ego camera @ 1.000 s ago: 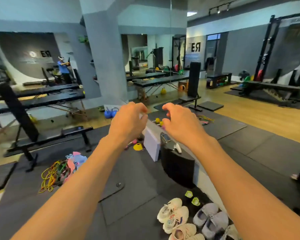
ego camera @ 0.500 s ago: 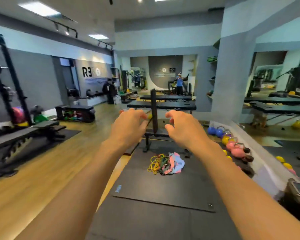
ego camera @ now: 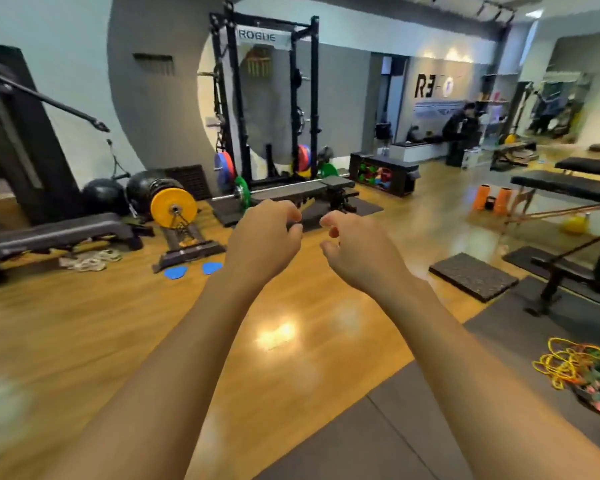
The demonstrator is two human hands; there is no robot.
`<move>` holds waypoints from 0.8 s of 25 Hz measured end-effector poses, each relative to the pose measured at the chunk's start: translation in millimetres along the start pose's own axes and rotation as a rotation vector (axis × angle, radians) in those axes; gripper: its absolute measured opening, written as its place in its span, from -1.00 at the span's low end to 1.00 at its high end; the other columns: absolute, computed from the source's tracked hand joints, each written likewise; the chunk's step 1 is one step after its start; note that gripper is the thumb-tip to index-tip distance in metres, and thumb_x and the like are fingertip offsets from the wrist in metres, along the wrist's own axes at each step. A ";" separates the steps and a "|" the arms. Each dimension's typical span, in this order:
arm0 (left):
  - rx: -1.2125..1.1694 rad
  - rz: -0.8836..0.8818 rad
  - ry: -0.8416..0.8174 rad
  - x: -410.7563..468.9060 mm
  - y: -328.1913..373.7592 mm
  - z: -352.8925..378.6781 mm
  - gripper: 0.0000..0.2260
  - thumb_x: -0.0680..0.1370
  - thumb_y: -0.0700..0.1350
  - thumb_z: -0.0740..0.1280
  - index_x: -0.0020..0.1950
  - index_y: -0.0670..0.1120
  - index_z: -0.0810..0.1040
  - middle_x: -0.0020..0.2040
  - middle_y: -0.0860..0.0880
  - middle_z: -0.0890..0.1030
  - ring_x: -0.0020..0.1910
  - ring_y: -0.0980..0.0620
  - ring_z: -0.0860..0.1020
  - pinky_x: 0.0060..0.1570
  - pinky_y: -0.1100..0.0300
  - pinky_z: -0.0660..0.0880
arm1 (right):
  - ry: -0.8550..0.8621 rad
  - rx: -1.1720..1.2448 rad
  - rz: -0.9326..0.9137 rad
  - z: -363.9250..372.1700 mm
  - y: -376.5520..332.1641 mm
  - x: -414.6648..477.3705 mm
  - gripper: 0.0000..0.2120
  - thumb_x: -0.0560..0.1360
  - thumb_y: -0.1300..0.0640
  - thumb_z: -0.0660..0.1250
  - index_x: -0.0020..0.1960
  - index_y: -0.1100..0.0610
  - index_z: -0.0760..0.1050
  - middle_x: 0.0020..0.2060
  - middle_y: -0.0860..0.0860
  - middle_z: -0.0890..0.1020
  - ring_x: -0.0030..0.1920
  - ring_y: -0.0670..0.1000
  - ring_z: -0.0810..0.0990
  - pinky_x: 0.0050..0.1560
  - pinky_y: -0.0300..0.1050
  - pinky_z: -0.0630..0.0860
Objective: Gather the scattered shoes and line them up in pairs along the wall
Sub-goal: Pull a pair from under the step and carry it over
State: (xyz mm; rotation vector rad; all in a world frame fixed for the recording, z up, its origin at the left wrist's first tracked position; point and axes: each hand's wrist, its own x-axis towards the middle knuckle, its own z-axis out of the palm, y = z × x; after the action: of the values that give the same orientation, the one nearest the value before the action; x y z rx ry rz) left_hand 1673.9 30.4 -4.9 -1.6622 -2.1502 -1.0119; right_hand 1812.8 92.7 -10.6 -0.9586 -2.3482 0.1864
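Head view: 2 bare forearms stretched fwd over wood floor point(ego camera: 84, 334), left hand point(ego camera: 262, 242) & right hand point(ego camera: 357, 252) loosely curled, grasping nothing.

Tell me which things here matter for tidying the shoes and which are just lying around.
For the job: what look like pale shoes, far left; left hand and right hand, both empty.
Lying about: blue discs; tangled bands; yellow plate; orange rollers.
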 end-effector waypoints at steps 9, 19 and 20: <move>0.271 -0.406 0.129 65.6 -240.4 -56.0 -0.82 0.56 -0.06 0.28 0.10 -0.04 0.60 0.05 -0.07 0.61 0.02 -0.08 0.55 -0.05 0.01 0.52 | -0.233 0.184 -0.328 174.3 -137.2 206.0 -0.72 0.55 0.04 0.26 0.24 0.05 0.45 0.09 0.05 0.59 0.08 0.14 0.54 0.05 0.12 0.52; 0.408 -0.635 0.152 143.0 -517.4 -93.3 -0.80 0.56 -0.05 0.29 0.14 -0.04 0.60 0.10 -0.05 0.61 0.08 -0.03 0.55 0.05 0.05 0.51 | -0.384 0.291 -0.508 375.4 -293.6 382.5 -0.70 0.55 0.08 0.25 0.27 0.04 0.46 0.10 0.04 0.61 0.06 0.10 0.56 0.02 0.09 0.55; 0.408 -0.644 0.139 160.3 -544.4 -95.3 -0.80 0.57 -0.05 0.28 0.14 -0.03 0.59 0.10 -0.05 0.60 0.08 -0.03 0.55 0.03 0.06 0.51 | -0.397 0.282 -0.508 392.0 -306.8 403.1 -0.70 0.55 0.08 0.25 0.27 0.03 0.46 0.10 0.04 0.61 0.04 0.10 0.56 0.01 0.09 0.55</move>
State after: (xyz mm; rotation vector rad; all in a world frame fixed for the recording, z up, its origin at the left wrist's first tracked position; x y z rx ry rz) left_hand 1100.0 28.3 -46.5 -0.7060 -2.6222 -0.7137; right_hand 1178.3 176.2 -38.3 -0.1822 -2.7402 0.5226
